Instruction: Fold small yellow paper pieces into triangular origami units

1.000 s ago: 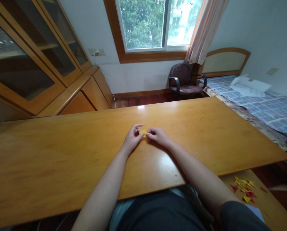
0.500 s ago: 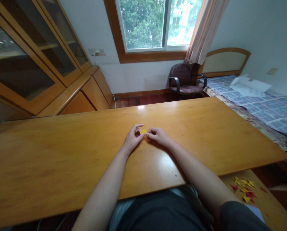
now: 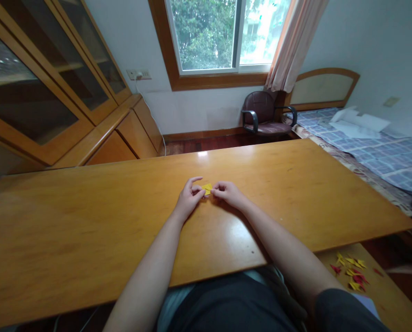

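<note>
A small folded piece of yellow paper is held just above the wooden table, between my two hands. My left hand pinches its left side with thumb and fingers, the index finger stretched out beyond it. On the right side, my right hand grips the paper's edge between thumb and fingertips. The finer folds are too small to make out.
Several folded yellow and red paper figures lie on a lower wooden surface at the right, by a pale sheet. Beyond the table stand a brown armchair, a bed and a glass-door cabinet.
The yellow paper has turned slightly and shows more of its face between the fingers. My left thumb has drawn back a little to the left; my right hand has barely moved.
</note>
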Available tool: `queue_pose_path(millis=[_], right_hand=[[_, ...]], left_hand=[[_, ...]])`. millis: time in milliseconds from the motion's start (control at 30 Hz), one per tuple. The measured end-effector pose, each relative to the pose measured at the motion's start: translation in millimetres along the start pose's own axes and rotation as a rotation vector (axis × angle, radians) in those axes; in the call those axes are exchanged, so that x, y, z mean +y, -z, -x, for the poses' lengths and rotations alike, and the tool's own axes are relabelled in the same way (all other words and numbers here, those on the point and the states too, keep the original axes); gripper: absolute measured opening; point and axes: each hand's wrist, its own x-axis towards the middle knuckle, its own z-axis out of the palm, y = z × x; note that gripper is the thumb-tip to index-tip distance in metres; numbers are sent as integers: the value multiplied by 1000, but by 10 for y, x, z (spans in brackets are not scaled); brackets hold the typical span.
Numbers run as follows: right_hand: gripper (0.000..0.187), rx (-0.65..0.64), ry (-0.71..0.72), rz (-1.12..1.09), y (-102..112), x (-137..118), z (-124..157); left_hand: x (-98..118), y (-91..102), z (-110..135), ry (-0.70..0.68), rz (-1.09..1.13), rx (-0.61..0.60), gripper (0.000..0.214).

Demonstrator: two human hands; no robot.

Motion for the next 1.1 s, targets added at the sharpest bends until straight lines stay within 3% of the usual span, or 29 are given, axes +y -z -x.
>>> queue_pose_path(millis=[233,433,800,1100], right_hand=[[27,38,-24,-78,5,-37,1],[26,44,-9,-99,19,-1,-8],[21,0,51,142,-18,-13,19],[18,12,28,241,-55,-140,52]], left_hand=[[30,-1,-14,45,69,66,57],[39,6,-17,10,96,80,51],[-56,10,-31,-44,-75,-11,50],[-52,-10,-10,-58,-145,39,48]])
